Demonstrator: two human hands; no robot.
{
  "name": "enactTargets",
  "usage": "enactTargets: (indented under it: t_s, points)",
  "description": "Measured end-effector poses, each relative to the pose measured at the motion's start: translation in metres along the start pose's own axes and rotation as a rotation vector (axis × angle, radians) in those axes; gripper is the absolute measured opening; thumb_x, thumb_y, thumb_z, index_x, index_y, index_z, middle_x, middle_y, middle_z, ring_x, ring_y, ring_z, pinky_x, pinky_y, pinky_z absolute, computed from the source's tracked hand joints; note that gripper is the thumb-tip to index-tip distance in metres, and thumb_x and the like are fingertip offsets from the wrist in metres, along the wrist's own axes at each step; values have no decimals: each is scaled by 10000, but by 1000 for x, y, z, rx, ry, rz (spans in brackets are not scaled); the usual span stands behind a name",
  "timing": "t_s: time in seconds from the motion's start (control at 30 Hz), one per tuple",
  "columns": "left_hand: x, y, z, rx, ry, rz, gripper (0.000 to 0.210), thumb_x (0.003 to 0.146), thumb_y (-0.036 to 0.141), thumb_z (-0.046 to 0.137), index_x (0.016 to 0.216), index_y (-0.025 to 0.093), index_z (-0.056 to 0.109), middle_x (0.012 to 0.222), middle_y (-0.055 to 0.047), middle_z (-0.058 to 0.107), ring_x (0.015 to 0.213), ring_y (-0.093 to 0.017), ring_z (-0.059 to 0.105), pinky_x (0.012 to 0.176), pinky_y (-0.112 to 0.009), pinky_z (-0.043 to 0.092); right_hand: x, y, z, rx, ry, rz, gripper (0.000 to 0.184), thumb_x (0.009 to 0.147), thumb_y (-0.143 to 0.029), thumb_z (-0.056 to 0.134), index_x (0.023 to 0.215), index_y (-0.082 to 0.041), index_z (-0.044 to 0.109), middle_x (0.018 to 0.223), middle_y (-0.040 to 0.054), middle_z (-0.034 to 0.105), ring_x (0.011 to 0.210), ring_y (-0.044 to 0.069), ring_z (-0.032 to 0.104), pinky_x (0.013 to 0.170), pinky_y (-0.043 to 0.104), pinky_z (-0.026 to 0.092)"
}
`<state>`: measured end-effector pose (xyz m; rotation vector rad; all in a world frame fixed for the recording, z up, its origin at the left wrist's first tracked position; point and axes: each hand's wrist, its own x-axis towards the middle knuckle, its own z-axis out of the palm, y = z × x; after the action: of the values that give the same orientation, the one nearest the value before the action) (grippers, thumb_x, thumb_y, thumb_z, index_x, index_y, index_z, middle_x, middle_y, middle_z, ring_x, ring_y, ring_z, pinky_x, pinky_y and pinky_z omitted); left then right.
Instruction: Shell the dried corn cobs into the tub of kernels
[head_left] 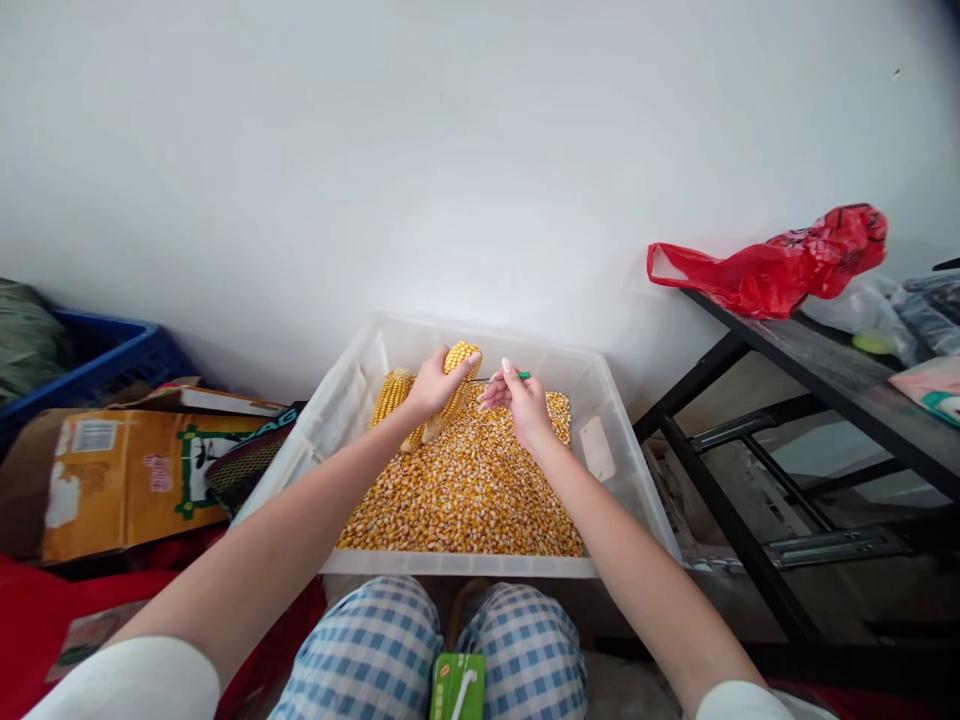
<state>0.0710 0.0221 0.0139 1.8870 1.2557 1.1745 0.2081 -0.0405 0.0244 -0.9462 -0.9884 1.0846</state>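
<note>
Checked knees [367, 650] fill the bottom centre of the frame, with a green box [459, 690] between them. Just above them sits a clear bin [457, 565], spread with loose kernels [465, 495] and backed against the pale wall [450, 160]. Near the middle of the frame, over the bin's far half, the left hand [437, 382] is wrapped around a cob [463, 357], thumb laid across it. That cob leans, its long axis running from the fat end at upper right to the lower left, so the upper end points out toward the other side.

Right of it, and slightly lower in the frame, the right hand [525, 400] has its fingers curled and seems to pinch a green-handled tool [524, 375]. A thin shaft reaches left from those fingers toward the cob; whether its tip meets the kernel rows, I cannot tell. The left hand alone has hold of the cob; the right is just beside it, with a narrow gap between.

Another cob [390, 395] lies tilted at the bin's left, next to the left hand. A red bag [795, 262] rests on the black rack [847, 360] at the right.
</note>
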Motion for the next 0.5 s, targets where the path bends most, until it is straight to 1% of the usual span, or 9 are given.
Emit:
enactTargets:
  t_s: [0.1,0.17,0.23,0.3,0.43,0.5]
  points:
    - [-2,0,-1,68,-99,43,417,724,613,458,727,198,422,622,29,487,593,-147,474,544,-259,314,4,2,-6,-29,8,40,351,745,-503,551,710,-154,534,483,-7,603,382,109,559,406,208,465]
    - [-3,-1,0,105,-148,43,431,701,625,480,729,199,421,615,32,489,587,-147,474,544,-262,312,7,2,-10,-63,6,59,363,733,-512,561,704,-151,536,466,-8,596,363,108,545,390,206,456]
    - [-3,-3,2,97,-133,7,444,692,635,478,720,196,421,611,32,480,593,-147,471,548,-263,316,9,2,-12,-84,-7,50,371,730,-517,561,704,-147,543,466,-7,596,355,103,536,383,202,451]
    - [-1,-4,4,36,-100,-38,451,693,639,465,717,190,434,621,28,477,612,-149,471,561,-265,331,10,1,-13,-89,-18,23,375,734,-519,553,705,-145,548,469,-7,598,352,99,531,381,198,447]
    - [2,-5,5,-174,-54,-141,478,694,637,451,772,169,509,671,-4,530,673,-178,505,608,-285,378,7,-3,-9,-90,-29,-21,389,751,-531,525,701,-145,550,481,1,603,362,101,540,378,195,439]
    - [3,-3,4,-276,-57,-183,494,692,634,456,810,162,539,686,-19,557,676,-189,521,617,-297,395,5,-4,-7,-87,-18,-44,398,760,-542,504,718,-148,551,512,9,620,389,106,561,397,200,449]
